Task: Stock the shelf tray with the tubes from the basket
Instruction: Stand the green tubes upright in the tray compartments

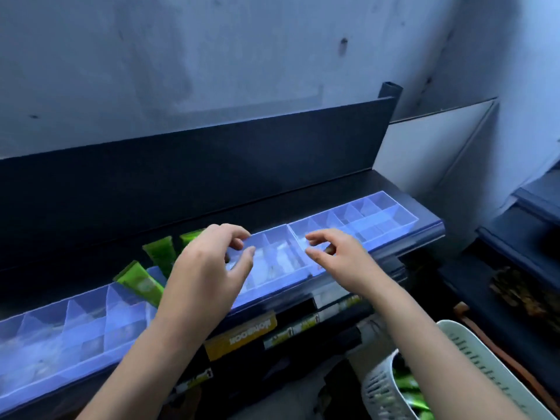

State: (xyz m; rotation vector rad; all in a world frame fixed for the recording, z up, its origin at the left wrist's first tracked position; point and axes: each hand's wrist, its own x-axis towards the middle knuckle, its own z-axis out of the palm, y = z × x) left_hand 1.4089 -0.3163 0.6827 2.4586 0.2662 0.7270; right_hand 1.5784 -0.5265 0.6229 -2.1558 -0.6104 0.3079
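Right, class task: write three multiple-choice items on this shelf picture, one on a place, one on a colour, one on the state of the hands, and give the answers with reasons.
1. Where is the basket?
A. on top of the shelf
B. low at the right, below the tray
C. hanging on the wall

2. What colour are the tubes standing in the tray?
A. red
B. white
C. green

3. What are the left hand and right hand holding?
A. nothing
B. one tube each
C. the basket between them

Answers:
1 B: the white basket sits at the lower right, beneath the shelf edge.
2 C: the upright tubes left of the hands are green.
3 A: both hands hang over the tray with fingers loosely curled and no tube in them.
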